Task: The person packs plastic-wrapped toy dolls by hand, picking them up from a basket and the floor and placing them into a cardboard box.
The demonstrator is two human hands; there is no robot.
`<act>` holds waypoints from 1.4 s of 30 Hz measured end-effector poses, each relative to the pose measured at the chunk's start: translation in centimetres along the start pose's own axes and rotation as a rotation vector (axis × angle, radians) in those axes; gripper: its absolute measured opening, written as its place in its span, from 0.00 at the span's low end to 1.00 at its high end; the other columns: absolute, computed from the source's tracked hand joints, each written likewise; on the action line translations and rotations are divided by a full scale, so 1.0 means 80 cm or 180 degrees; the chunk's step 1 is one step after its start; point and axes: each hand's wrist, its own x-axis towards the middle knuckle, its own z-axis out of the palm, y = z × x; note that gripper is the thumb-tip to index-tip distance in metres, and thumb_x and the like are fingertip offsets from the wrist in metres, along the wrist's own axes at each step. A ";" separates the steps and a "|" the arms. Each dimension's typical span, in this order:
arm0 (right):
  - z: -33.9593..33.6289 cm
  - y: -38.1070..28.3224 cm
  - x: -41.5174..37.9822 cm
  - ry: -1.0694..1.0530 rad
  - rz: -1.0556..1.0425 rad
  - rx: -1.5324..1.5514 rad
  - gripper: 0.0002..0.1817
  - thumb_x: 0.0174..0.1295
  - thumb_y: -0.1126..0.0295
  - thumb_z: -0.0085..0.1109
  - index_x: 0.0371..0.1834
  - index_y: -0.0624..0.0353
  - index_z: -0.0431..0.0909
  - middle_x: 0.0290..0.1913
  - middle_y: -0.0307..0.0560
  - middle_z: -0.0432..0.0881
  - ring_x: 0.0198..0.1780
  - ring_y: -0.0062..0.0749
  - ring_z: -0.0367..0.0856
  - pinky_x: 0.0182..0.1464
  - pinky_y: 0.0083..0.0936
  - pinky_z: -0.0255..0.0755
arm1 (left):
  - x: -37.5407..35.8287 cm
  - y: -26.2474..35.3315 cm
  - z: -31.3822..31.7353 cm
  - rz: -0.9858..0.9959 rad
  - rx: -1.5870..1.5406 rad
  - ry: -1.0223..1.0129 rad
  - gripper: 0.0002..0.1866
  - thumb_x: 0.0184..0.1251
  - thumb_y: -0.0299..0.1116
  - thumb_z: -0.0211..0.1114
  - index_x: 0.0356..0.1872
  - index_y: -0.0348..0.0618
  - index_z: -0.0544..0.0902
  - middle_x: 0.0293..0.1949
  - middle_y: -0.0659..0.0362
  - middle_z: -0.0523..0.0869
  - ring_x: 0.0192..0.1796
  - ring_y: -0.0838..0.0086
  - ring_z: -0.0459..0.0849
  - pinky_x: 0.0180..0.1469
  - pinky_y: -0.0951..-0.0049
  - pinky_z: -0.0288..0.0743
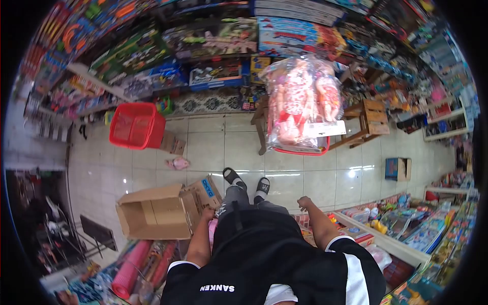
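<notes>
Left hand: resting at the flap of the open cardboard box, fingers curled; whether they pinch the flap I cannot tell.
Cardboard box: on the tiled floor, on its side, mouth open.
Right hand: loosely closed, holding nothing, above the toy shelf.
Risk: a tug on the flap alone could tear it or drag the box into the pink rolls.

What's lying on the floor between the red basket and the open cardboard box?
In the head view, a small pink item lies on the tiles between the red basket and the open cardboard box; a smaller brown carton sits beside the basket.
</notes>
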 end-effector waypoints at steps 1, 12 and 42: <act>-0.010 -0.008 -0.002 0.0109 -0.0003 0.0247 0.20 0.69 0.59 0.46 0.48 0.67 0.78 0.46 0.54 0.87 0.35 0.41 0.89 0.28 0.39 0.84 | -0.011 -0.012 0.004 -0.0078 -0.0208 0.0064 0.10 0.69 0.34 0.58 0.38 0.37 0.81 0.24 0.52 0.85 0.21 0.65 0.85 0.22 0.65 0.76; -0.089 -0.223 0.003 0.0432 -0.0584 -0.0186 0.19 0.66 0.61 0.50 0.55 0.59 0.77 0.41 0.51 0.87 0.34 0.39 0.89 0.30 0.34 0.82 | -0.015 -0.115 0.062 -0.0103 -0.1766 0.0452 0.11 0.68 0.37 0.59 0.40 0.40 0.82 0.27 0.57 0.83 0.23 0.71 0.82 0.20 0.69 0.72; 0.365 -0.781 0.020 0.0536 -0.3688 -0.3002 0.45 0.56 0.49 0.65 0.67 0.73 0.61 0.60 0.72 0.72 0.63 0.64 0.70 0.65 0.45 0.66 | 0.002 -0.256 0.012 -0.1289 -0.3930 0.3780 0.29 0.68 0.44 0.64 0.63 0.36 0.72 0.52 0.43 0.84 0.49 0.54 0.86 0.52 0.62 0.77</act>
